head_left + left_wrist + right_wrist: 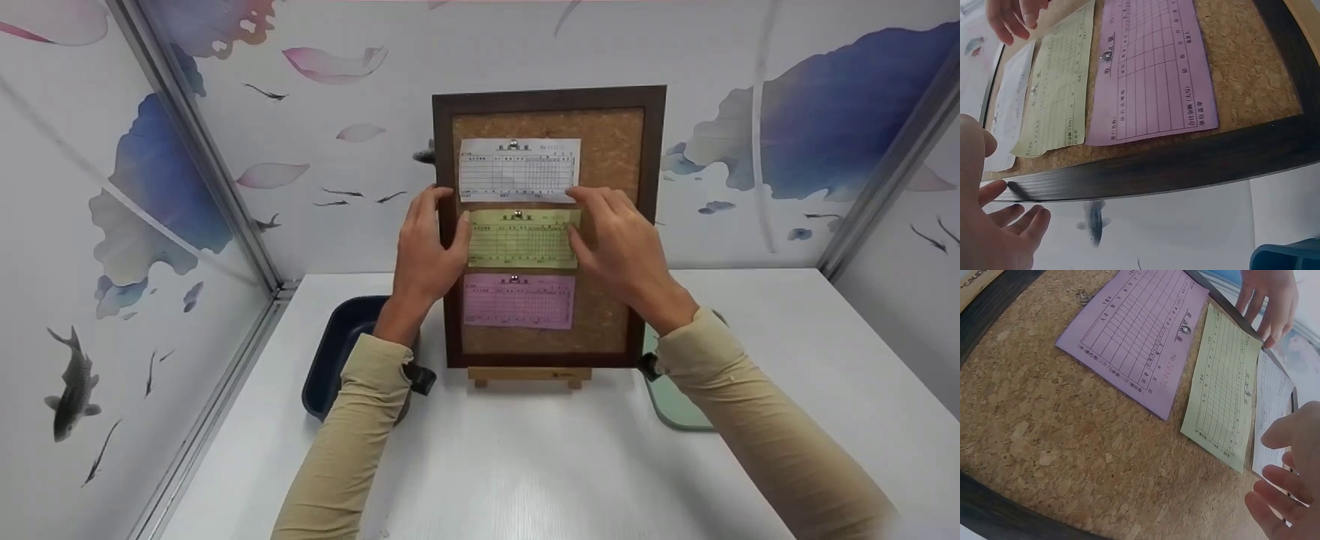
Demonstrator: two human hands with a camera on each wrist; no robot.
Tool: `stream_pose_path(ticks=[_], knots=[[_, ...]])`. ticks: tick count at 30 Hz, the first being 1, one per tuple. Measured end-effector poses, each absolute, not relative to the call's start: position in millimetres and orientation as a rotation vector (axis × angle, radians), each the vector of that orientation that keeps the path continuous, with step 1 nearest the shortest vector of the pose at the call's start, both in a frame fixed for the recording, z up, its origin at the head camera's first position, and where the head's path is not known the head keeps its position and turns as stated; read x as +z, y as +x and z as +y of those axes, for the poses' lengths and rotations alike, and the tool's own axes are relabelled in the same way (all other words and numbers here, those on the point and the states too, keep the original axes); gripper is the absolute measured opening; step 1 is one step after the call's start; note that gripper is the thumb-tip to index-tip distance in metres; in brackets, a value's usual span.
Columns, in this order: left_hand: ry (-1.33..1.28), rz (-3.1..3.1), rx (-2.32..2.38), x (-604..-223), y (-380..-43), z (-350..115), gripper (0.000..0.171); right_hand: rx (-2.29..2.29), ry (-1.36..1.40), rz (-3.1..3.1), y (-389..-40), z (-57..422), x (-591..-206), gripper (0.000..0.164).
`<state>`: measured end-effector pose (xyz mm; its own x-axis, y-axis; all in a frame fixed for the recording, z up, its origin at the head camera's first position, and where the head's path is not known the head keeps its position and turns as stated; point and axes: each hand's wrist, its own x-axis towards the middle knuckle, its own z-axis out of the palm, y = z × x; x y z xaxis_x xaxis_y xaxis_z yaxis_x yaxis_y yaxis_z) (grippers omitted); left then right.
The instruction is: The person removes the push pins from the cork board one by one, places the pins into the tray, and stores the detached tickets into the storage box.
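A cork board [607, 330] in a dark wooden frame [547, 100] stands upright. Three printed slips hang on it, each with a silver pin at its top middle: white [517, 176] uppermost, yellow-green [521, 244] in the middle, purple [517, 307] lowest. My left hand [429, 251] is at the frame's left side, its thumb by the yellow-green slip's left edge and its other fingers loosely bent. On the opposite side my right hand [626, 244] has its fingers spread, the index near the white slip's lower right corner and the thumb near the yellow-green slip's right edge.
A small wooden easel [529, 373] supports the board on the white table [517, 465]. Left of it sits a dark blue tray [319, 367]; a pale green tray [679, 405] lies to the right, partly under my right forearm. Printed wall panels [360, 225] rise behind.
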<state>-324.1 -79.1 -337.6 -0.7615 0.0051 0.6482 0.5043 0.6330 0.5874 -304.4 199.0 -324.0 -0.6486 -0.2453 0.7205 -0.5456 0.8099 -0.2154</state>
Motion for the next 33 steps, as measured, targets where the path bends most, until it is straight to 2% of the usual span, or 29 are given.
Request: stream_pose_path(ticks=[14, 33], knots=[[-0.399, -2.221, -1.318, -321.7, -329.9, -75.2, 0.044, 0.511, 0.584, -2.289, -317.1, 180.2, -311.1, 0.04], [-0.289, -2.087, -1.505, -332.1, -346.3, -64.9, 0.024, 0.565, 0.559, -2.35, -338.3, 155.0, -276.4, 0.033]])
